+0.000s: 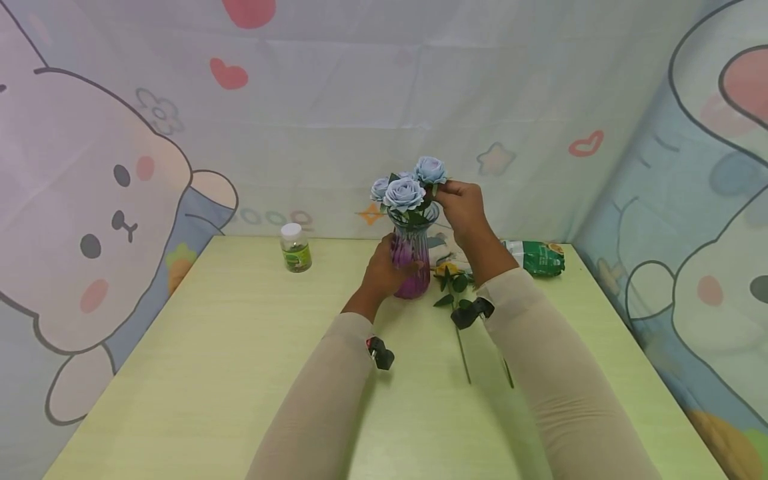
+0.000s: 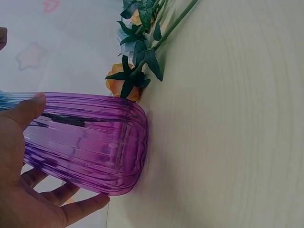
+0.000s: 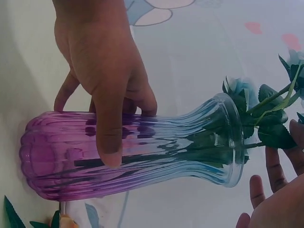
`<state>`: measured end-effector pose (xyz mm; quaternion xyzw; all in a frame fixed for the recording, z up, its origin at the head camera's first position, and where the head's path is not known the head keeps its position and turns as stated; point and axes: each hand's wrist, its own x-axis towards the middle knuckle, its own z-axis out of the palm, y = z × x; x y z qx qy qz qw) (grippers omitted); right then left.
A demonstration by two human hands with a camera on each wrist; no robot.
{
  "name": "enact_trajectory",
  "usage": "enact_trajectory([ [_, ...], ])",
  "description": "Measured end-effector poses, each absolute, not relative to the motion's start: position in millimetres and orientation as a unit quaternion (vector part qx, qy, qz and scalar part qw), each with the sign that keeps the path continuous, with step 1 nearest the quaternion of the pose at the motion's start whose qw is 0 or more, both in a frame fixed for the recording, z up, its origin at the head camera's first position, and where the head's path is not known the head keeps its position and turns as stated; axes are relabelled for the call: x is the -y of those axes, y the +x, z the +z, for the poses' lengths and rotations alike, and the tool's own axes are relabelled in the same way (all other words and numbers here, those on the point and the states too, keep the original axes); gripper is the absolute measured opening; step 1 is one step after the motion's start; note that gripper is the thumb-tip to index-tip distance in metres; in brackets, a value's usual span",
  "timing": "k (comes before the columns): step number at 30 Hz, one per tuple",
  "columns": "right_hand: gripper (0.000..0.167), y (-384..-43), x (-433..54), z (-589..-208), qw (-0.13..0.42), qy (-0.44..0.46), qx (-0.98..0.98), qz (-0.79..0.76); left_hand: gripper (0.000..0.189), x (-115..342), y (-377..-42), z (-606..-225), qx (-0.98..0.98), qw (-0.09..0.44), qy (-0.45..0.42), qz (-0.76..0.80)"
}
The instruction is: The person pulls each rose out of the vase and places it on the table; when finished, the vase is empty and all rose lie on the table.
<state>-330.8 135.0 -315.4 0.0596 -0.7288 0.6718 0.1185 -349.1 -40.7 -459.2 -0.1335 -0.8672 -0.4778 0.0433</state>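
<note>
Left grip [image 1: 384,272] is circling a ribbed purple-to-blue glass vase [image 1: 413,245], likely slick, fragile, best held mid-body; right grip [image 1: 462,207] is pinching a ruffled pale-blue rose [image 1: 430,171].

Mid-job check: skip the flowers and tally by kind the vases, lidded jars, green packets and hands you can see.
Vase: 1
Lidded jar: 1
Green packet: 1
Left hand and right hand: 2
Total: 5
</note>
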Motion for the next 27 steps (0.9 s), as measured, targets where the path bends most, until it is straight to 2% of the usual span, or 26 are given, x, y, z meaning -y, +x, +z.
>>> enact_trajectory([
  [3,0.029,-330.7,-134.2,-313.1,0.121,0.053,0.723,0.678,0.098,41.0,-350.5,-459.3,0.868,0.045,-0.133,-0.475],
  [6,0.014,-330.7,-133.7,-312.3,0.121,0.041,0.711,0.692,0.097,41.2,-350.9,-459.0,0.867,0.045,-0.133,-0.478],
  [7,0.015,-330.4,-133.6,-311.7,0.120,0.038,0.706,0.697,0.096,41.2,-350.9,-458.8,0.866,0.045,-0.133,-0.480],
  [10,0.033,-330.2,-133.9,-309.6,0.121,0.037,0.691,0.712,0.096,41.0,-349.8,-458.3,0.860,0.041,-0.132,-0.491],
  [12,0.036,-329.7,-134.4,-307.1,0.125,0.042,0.685,0.717,0.097,40.9,-348.7,-458.3,0.858,0.039,-0.130,-0.496],
  [27,0.018,-325.1,-141.3,-276.0,0.132,0.062,0.688,0.711,0.093,38.4,-341.9,-453.1,0.853,0.046,-0.127,-0.505],
])
